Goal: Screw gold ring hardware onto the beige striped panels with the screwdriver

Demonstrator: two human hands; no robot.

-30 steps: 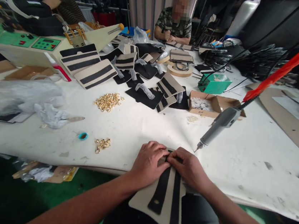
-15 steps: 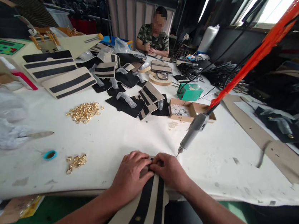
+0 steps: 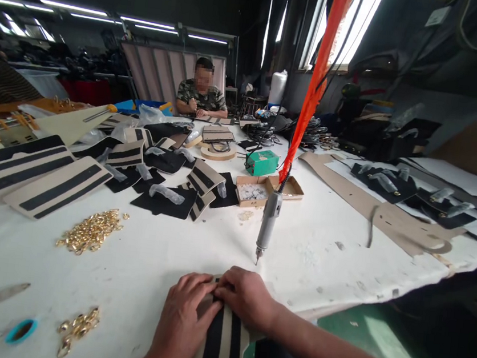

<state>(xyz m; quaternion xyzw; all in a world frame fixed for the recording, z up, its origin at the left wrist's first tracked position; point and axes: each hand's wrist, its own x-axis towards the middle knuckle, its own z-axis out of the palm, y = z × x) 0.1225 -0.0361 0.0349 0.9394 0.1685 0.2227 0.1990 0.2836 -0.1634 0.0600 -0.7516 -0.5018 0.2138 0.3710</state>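
Note:
A beige panel with black stripes (image 3: 219, 349) lies over the near edge of the white table (image 3: 161, 256) and runs down toward my lap. My left hand (image 3: 182, 319) presses on its top end with fingers curled together. My right hand (image 3: 246, 298) pinches the same top edge, fingertips meeting the left ones. What sits between the fingertips is hidden. A grey electric screwdriver (image 3: 268, 222) hangs tip down just beyond my right hand, on an orange coiled cord (image 3: 316, 84).
A small heap of gold fittings (image 3: 75, 324) and a teal ring (image 3: 21, 331) lie at my left, a bigger gold pile (image 3: 90, 231) farther off. Striped panels (image 3: 49, 177), black pieces, a cardboard box (image 3: 263, 189) and a green box (image 3: 261, 161) fill the middle. A person sits at the far end.
The view has tilted up and swung right, so the table contents slid left and down. My hands stay together on the panel's top edge. The hanging screwdriver now appears upright.

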